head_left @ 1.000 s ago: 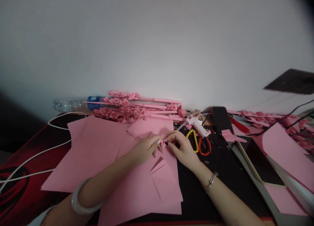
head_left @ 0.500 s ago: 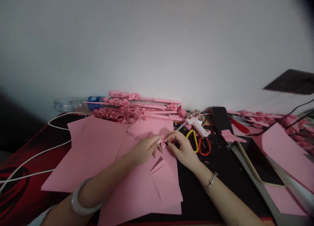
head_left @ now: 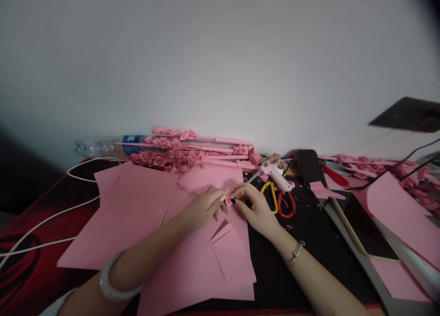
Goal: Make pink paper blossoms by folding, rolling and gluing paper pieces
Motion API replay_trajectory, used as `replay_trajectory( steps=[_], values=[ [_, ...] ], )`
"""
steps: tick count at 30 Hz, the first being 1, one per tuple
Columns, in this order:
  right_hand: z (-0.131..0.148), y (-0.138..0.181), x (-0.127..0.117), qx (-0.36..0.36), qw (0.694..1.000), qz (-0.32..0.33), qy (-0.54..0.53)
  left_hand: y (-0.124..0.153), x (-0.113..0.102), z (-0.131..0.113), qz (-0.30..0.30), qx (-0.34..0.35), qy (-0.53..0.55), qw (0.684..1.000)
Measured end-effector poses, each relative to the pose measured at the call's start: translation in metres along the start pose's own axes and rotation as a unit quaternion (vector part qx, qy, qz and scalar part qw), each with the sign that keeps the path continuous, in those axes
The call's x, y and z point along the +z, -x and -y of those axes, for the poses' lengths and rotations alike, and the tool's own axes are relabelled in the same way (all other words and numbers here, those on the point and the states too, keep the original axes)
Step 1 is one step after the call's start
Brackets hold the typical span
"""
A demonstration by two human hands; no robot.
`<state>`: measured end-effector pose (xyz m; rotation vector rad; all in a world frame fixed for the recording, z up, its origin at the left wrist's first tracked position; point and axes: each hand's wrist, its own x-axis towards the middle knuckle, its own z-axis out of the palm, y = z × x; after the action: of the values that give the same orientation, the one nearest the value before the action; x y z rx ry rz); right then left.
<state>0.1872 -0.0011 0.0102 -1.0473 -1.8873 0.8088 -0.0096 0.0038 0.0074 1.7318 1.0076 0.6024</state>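
Observation:
Between the fingertips of both hands sits a small pink paper rose (head_left: 229, 200), its curled folds facing up. My left hand (head_left: 203, 209) pinches it from the left, thumb and forefinger closed on its edge. From the right, my right hand (head_left: 253, 207) grips the same flower, with a dark-nailed thumb on its near side. Below the hands, a folded piece of pink paper (head_left: 231, 249) lies on larger pink sheets (head_left: 187, 270). Part of the rose is hidden behind the fingers.
Bundles of pink paper flowers (head_left: 185, 158) lie along the wall beside a plastic bottle (head_left: 103, 146). Right of my hands are a glue gun (head_left: 277, 175), scissors with yellow and red handles (head_left: 287, 206), a black phone (head_left: 309, 166) and a tablet-like device (head_left: 367, 226). White cables (head_left: 41, 217) cross the left side.
Almost nothing differs. Both hands keep their pinch on the paper rose in the same spot, with only a very slight shift of the fingers.

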Motion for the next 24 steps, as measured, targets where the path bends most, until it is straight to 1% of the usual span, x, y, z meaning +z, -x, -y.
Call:
replay_trajectory(
  steps=[6,15,24],
  values=[
    [0.0,0.0001,-0.0003,-0.001,1.0,0.001,0.002,0.0004,-0.0011,-0.0027,0.003,0.002,-0.004,1.0],
    [-0.0005,-0.0003,0.0001,-0.003,1.0,-0.001,-0.001,-0.0016,0.0005,0.0054,0.002,0.005,-0.006,1.0],
    [0.0003,-0.0008,-0.0002,0.0,1.0,0.001,-0.001,-0.0005,-0.0005,0.0015,0.0,0.005,-0.004,1.0]
  ],
)
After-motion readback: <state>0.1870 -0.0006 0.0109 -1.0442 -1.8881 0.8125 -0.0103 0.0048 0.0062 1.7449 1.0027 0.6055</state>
